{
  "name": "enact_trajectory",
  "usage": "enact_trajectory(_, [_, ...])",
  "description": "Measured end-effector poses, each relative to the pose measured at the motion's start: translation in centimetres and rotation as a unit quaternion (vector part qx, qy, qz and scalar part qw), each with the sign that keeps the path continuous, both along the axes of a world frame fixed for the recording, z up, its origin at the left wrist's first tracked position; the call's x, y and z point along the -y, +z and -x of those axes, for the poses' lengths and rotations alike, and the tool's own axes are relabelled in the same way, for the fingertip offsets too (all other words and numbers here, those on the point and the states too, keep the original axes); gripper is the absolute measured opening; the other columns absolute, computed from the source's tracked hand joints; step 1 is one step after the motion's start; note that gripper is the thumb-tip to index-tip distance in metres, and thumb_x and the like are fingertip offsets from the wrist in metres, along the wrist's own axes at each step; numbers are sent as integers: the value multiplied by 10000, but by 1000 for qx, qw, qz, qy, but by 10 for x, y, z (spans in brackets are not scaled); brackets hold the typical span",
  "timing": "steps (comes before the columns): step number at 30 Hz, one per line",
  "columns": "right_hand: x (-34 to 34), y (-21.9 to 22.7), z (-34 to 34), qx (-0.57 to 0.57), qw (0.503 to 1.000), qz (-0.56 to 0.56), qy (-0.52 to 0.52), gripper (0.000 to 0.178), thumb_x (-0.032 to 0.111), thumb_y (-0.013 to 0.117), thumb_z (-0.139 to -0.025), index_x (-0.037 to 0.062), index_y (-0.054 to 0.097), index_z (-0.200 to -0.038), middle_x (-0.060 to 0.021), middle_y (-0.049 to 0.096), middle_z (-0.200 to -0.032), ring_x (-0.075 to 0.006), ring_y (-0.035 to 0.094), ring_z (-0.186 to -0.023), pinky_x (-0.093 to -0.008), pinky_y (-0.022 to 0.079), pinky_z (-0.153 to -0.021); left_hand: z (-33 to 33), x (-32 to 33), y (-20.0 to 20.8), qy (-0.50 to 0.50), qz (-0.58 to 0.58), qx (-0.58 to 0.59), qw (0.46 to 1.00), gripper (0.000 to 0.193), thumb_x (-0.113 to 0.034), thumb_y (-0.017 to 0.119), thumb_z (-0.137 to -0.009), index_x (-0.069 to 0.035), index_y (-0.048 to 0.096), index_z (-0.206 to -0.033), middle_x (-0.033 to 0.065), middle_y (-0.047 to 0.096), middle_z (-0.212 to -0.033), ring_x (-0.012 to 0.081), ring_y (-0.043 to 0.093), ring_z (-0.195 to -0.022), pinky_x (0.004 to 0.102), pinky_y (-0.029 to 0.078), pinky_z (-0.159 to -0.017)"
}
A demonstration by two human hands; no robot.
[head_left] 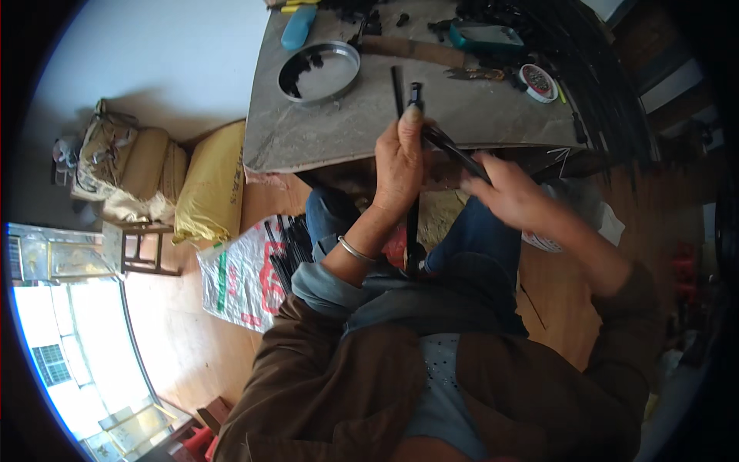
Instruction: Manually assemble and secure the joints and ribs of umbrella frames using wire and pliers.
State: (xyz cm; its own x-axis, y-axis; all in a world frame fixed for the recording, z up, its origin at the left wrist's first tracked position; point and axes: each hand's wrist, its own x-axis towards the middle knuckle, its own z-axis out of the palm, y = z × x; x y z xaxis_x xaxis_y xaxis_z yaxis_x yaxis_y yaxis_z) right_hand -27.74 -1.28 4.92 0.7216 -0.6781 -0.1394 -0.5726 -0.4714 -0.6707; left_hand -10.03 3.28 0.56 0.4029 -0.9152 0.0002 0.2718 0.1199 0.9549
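Note:
My left hand point(400, 165) is closed, thumb uppermost, around a slim black rod point(416, 94) whose tip pokes up past the thumb. Below the fist a long black length point(412, 223) runs down between my knees; whether it is the same piece I cannot tell. A second thin black strip point(397, 88) rises just left of the thumb. My right hand point(512, 192), slightly blurred, is wrapped round another black rod point(456, 150) that slants up to the left fist. Where the pieces meet is hidden behind my left fingers.
On the grey table point(346, 131) are a round metal tray point(331, 73) with small black parts, a blue case point(299, 28), a green-rimmed dish point(486, 36) and a small round tub point(539, 82). Black strips point(281, 250) lie on a white sack at left; yellow sacks point(212, 185) stand behind.

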Motion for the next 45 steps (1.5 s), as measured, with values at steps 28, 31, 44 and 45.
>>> enact_trajectory(28, [-75, -86, 50, 465, 745, -473, -74, 366, 177, 635, -854, -11, 559, -1159, -133, 513, -1215, -191, 631, -827, -315, 537, -685, -88, -75, -33, 183, 43, -333, 924, 573, -687, 419, -856, -134, 427, -707, 7, 405, -583, 147, 415, -526, 302, 390, -532])
enact_trajectory(31, [-50, -71, 80, 500, 732, -376, -268, 246, 179, 559, -903, -6, 542, -1064, -144, 605, -909, -197, 622, -682, -322, 543, -578, -16, -82, -69, 23, -113, -408, 906, 655, -684, 415, -861, -57, 584, -938, 91, 616, -822, 200, 579, -753, 331, 482, -698])
enact_trajectory(44, [-21, -131, -18, 201, 969, 104, -96, 183, 170, 681, -746, 21, 620, -834, -168, 639, -793, -373, 622, -778, -452, 497, -665, 55, -31, 32, -24, 117, 231, 966, 184, -89, 619, -862, 5, 653, -1016, 87, 650, -922, 157, 605, -844, 262, 467, -778])
enact_trajectory(45, [-23, -131, -25, 158, 978, 93, -100, 233, 202, 695, -750, 17, 611, -863, -171, 646, -814, -373, 626, -786, -450, 498, -668, 49, -33, 28, -10, 117, 250, 961, 176, -87, 619, -868, 4, 656, -1014, 87, 649, -919, 155, 604, -842, 260, 467, -775])
